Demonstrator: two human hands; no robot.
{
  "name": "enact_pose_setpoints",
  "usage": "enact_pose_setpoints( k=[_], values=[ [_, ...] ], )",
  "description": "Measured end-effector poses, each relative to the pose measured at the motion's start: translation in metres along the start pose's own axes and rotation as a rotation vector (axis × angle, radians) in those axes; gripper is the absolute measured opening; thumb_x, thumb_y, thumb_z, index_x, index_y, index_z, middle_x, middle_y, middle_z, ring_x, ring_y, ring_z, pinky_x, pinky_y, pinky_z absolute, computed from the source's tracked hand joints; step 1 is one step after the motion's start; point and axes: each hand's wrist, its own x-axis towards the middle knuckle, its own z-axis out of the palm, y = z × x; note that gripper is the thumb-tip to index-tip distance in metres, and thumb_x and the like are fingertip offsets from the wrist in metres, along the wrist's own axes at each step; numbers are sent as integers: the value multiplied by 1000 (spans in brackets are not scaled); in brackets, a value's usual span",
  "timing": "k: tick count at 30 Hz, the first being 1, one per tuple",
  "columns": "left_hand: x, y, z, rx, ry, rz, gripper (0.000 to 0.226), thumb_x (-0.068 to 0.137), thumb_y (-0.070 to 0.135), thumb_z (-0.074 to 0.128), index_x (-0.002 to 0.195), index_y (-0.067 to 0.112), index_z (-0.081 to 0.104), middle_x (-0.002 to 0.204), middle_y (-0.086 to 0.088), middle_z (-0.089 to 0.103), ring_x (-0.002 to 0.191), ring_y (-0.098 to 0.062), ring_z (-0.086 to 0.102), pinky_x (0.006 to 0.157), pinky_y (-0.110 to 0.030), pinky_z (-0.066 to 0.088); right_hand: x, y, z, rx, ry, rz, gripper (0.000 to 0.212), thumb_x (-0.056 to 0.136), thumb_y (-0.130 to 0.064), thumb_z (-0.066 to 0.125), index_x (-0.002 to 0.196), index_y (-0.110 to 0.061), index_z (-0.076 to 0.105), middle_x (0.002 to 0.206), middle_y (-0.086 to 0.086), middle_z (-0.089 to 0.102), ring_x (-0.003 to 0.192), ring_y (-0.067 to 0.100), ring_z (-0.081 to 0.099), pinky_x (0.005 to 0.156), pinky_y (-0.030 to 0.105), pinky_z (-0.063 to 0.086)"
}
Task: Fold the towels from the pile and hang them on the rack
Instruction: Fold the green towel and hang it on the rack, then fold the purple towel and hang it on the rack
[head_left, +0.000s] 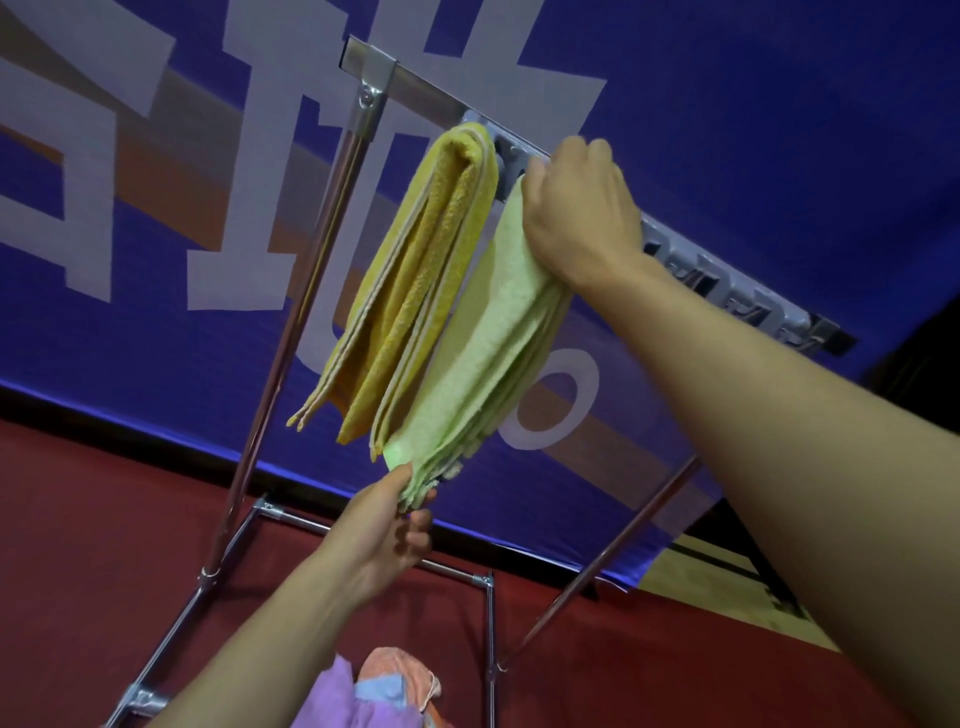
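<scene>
The folded green towel (488, 332) hangs from the metal rack (363, 111), its top under the right hand (579, 208), which grips it, its bottom corner pinched by the left hand (387, 525). A nubbly yellow towel (410, 270) hangs just beside it.

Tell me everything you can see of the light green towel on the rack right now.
The light green towel is terry-like cloth, folded into several layers and draped over the rack's top bar, hanging tilted in this view just right of the yellow towel. The right hand rests over its top at the bar; the left hand pinches its bottom corner, where the layered edges fan out slightly. Whether it touches the yellow towel cannot be told.
</scene>
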Motion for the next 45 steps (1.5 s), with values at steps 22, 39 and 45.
enact_pose_setpoints(
  k=[22,39,45],
  values=[
    [-30,25,-37,1623,-155,364,18,96,31,58,87,21,68,74,7,76,61,2,64,67,-25,51,-385,58,98,502,-337,442,18,98,-14,53,113,-18,60,97,-4,65,94,25,66,80,20,42],
    [-42,22,-15,2153,-396,26,47,104,52,43,132,20,62,132,1,67,120,-22,61,85,-26,37,-715,67,293,219,-1333,273,41,81,-53,52,85,-21,77,79,4,77,77,26,73,95,47,55],
    [-31,-5,-29,2148,-434,-101,39,103,52,46,128,28,62,135,6,63,102,-19,54,87,-29,38,-684,43,341,152,-1597,171,28,86,-39,53,107,-54,63,160,2,41,117,29,57,100,17,39]
  ],
)
